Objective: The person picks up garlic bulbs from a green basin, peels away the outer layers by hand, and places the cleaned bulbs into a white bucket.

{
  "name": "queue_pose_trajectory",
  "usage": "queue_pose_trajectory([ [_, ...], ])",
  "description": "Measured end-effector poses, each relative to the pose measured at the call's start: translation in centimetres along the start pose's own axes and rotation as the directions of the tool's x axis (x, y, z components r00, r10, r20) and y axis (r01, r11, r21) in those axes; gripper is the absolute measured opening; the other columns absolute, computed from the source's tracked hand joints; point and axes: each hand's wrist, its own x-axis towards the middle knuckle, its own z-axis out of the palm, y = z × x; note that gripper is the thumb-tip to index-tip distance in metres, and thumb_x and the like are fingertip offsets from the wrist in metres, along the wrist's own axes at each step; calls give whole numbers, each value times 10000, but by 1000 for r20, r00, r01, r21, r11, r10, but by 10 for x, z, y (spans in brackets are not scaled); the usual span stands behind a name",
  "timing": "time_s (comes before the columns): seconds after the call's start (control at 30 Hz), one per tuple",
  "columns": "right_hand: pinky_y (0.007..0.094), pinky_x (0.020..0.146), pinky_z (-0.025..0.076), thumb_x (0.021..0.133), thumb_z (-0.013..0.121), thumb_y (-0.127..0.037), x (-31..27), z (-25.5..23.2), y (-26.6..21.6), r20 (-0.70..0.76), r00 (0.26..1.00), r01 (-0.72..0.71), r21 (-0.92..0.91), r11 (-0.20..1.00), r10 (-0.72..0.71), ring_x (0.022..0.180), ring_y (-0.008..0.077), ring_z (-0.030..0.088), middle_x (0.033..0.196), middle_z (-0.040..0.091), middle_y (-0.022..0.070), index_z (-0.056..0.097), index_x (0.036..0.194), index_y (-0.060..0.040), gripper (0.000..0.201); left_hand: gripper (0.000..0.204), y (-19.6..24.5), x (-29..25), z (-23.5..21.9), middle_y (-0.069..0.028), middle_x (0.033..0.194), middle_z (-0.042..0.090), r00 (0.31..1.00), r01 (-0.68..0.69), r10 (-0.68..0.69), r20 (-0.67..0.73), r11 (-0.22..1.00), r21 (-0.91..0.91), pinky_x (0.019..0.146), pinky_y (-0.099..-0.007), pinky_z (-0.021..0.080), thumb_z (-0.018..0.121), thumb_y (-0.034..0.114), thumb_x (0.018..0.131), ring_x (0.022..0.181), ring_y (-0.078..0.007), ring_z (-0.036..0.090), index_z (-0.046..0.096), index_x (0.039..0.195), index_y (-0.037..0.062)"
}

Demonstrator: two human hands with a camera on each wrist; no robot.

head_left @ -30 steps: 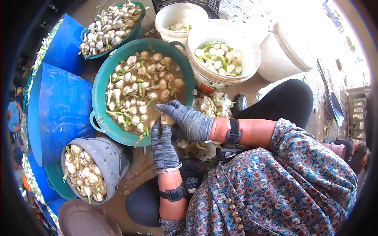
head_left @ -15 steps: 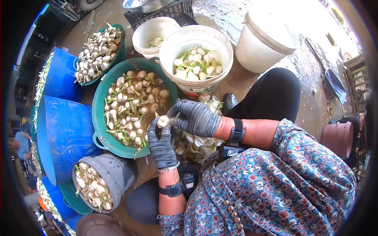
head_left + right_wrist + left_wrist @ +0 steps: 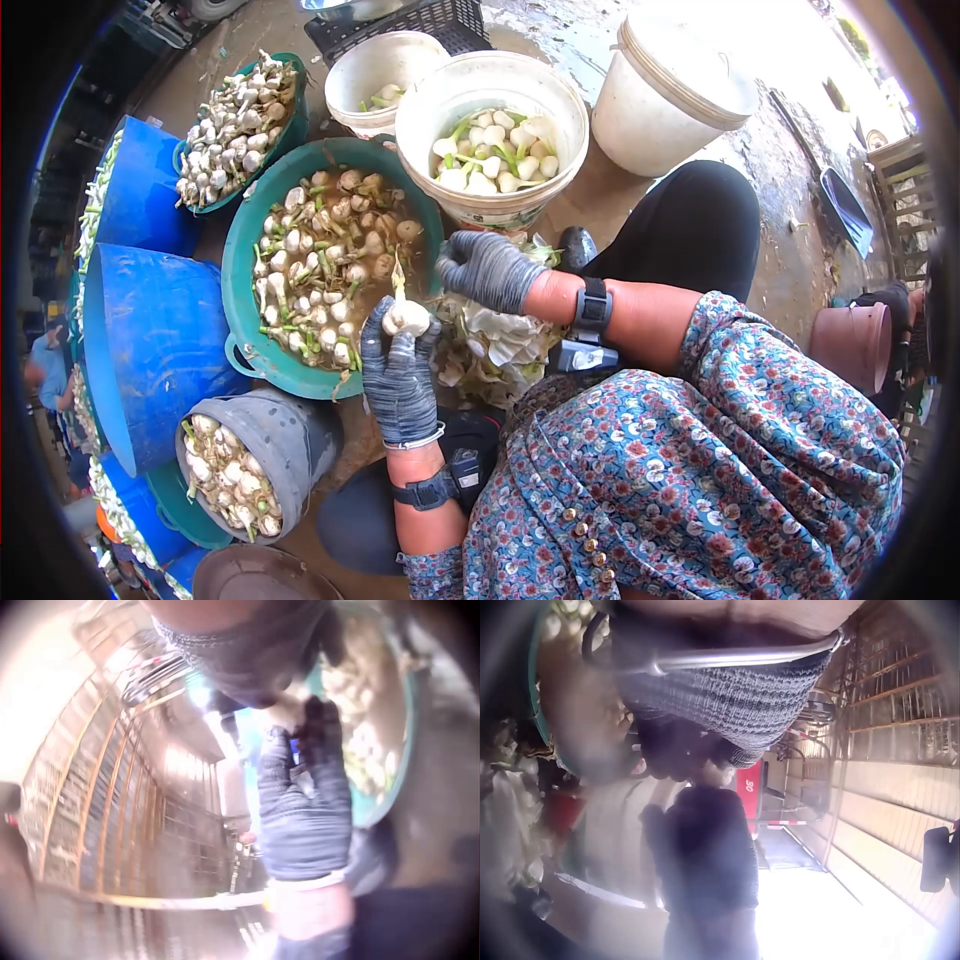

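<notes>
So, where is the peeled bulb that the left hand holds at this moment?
In the head view the bulb sits in the grip of the left hand, at the near right rim of the green basin, beside the pile of peels.

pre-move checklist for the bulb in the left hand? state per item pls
1. Left hand grips the bulb: ok, gloved fingers curl round it.
2. Right hand free of the bulb: ok, it sits apart, fingers curled; whether it holds a peel, cannot tell.
3. Bulb fully peeled: cannot tell; it looks white, stem still on.
4. White bucket of cleaned bulbs has room: ok, not full to the rim.
5. Green basin still stocked: ok, many bulbs float in murky water.
6. Wrist views usable: not ok, both blurred.
</notes>
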Motion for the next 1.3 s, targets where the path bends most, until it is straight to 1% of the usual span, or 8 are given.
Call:
queue_pose_trajectory([
  [0.07,409,651,509,837,635,-234,5,-6,10,-111,994,-24,-185,982,3,690,346,640,719,647,188,653,870,-27,210,405,-7,3,-11,-129,1232,478,1000,3,-3,-10,998,-60,895,-376,545,546,48,888,1067,-233,539,463,1284,26],
  [0.23,405,696,518,838,640,-246,-21,-8,-30,14,886,460,-152,875,-463,784,324,641,855,647,128,658,906,-76,184,367,-18,9,-18,-124,1188,511,993,-67,81,-86,985,158,868,-359,537,542,59,909,1009,-218,558,464,1264,10],
  [0.47,429,656,503,767,674,-174,-25,-1,-38,116,902,427,-398,812,-417,746,337,624,790,623,124,636,855,-74,138,371,-26,11,-18,-75,1137,566,982,-105,161,-99,901,421,927,-303,458,606,-47,825,1040,-158,549,531,1185,3],
  [0.6,425,638,499,775,648,-140,-24,1,-34,0,916,389,-254,886,-402,719,351,621,747,619,137,595,807,-58,103,366,-13,3,-7,-84,1131,564,984,-134,169,-53,906,401,935,-302,451,573,-10,843,1033,-163,552,525,1206,2],
  [0.8,443,660,512,823,617,-211,13,-31,-3,-87,993,51,-278,959,-78,714,363,643,763,656,191,677,878,-42,188,467,-8,-1,-14,-114,1251,486,995,-24,27,95,999,-37,890,-405,527,552,183,914,1058,-227,532,436,1335,20],
  [0.93,395,755,522,832,671,-152,-5,-36,-27,-17,843,518,-242,820,-538,850,296,645,940,659,118,678,994,-86,175,488,-10,1,-14,-120,1264,489,996,9,2,86,992,-129,959,-367,469,541,230,932,1131,-221,507,429,1340,-13],
  [1.0,397,802,494,794,692,-159,-9,-30,-35,135,730,675,-291,677,-670,887,288,609,947,640,93,672,954,-101,171,531,-7,1,-11,-109,1279,485,997,-10,1,81,994,107,980,-338,431,541,277,937,1147,-207,497,416,1359,-18],
  [1.3,413,747,492,728,701,-258,-23,-15,-35,259,825,566,-370,737,-503,803,313,630,798,639,112,669,883,-95,227,527,2,-5,-6,-73,1240,520,987,-22,-40,155,926,377,980,-282,386,578,151,910,1089,-151,494,411,1378,-25],
])
